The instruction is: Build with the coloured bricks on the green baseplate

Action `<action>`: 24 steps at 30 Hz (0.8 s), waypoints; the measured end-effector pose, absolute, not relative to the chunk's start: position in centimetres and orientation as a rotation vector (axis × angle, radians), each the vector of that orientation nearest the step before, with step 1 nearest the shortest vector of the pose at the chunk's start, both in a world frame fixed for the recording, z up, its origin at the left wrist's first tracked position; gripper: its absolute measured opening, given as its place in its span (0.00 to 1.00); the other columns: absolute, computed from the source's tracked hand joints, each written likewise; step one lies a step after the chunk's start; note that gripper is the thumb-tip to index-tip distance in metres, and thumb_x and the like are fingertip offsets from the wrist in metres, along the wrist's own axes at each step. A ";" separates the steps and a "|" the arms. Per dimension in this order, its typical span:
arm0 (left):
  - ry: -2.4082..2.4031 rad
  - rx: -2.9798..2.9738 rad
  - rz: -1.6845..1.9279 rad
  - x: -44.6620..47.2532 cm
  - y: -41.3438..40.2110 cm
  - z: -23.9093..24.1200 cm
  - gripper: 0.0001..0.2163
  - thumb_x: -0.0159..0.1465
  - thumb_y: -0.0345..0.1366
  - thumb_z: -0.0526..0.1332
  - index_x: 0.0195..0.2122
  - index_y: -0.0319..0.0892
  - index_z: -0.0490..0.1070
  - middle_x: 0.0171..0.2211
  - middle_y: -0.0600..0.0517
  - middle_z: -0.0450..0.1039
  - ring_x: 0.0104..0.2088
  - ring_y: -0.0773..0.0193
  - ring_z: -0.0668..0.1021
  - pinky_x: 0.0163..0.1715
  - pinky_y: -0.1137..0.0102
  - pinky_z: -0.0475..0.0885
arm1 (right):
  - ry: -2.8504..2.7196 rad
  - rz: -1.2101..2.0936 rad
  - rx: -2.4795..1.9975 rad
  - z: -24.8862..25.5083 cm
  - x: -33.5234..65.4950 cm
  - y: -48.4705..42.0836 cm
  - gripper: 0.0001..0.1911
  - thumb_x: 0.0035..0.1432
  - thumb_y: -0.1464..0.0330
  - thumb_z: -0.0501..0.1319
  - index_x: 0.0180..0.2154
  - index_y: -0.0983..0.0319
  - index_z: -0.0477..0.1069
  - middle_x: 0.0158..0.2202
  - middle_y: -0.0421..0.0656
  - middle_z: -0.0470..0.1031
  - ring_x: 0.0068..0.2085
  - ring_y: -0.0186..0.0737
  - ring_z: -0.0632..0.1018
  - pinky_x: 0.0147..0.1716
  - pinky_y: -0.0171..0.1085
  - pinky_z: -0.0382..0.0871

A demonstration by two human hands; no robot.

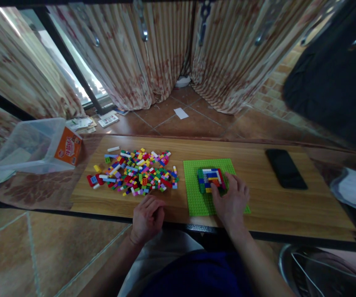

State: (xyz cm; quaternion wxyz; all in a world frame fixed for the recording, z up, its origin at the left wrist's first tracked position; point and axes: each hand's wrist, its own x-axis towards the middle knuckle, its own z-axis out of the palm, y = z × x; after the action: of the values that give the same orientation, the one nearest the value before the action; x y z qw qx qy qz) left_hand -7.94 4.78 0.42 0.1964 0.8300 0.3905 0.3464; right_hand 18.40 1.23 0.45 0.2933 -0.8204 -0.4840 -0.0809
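- My right hand (232, 200) was at the near right side of the brick build (208, 178), thumb and forefinger parted around its corner; I couldn't tell if they gripped it.
- The brick build sat on the green baseplate (194, 205).
- My left hand (147, 216) lay loosely curled at the table's (273, 214) near edge, just below the loose bricks (140, 170); whether it held anything, I couldn't tell.
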 end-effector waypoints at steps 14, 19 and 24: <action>1.104 2.334 0.946 -7.9 4.8 0.5 0.06 0.63 0.25 0.57 0.34 0.43 0.70 0.30 0.51 0.73 0.35 0.60 0.74 0.37 0.66 0.71 | -1.238 -0.056 -2.166 0.1 18.6 1.4 0.27 0.59 0.54 0.57 0.55 0.63 0.67 0.50 0.55 0.73 0.51 0.54 0.70 0.49 0.53 0.62; 1.112 2.342 0.931 -7.9 4.8 0.5 0.06 0.63 0.26 0.57 0.34 0.43 0.70 0.30 0.51 0.74 0.36 0.60 0.74 0.37 0.66 0.71 | -1.174 0.016 -2.102 0.3 19.8 1.5 0.25 0.61 0.54 0.55 0.52 0.64 0.68 0.49 0.55 0.73 0.50 0.52 0.71 0.49 0.52 0.63; 1.115 2.342 0.937 -7.9 4.8 0.4 0.06 0.63 0.26 0.56 0.35 0.43 0.70 0.30 0.51 0.74 0.36 0.60 0.74 0.37 0.65 0.72 | -1.143 0.079 -2.160 0.5 20.2 2.2 0.25 0.61 0.53 0.54 0.51 0.64 0.70 0.49 0.56 0.73 0.49 0.53 0.71 0.48 0.52 0.62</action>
State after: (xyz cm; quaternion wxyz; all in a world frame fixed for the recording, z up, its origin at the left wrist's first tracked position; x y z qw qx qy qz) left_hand -7.90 4.80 0.41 0.1909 0.8336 0.3968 0.3336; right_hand 20.19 2.15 0.46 0.3411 -0.8305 -0.4393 0.0303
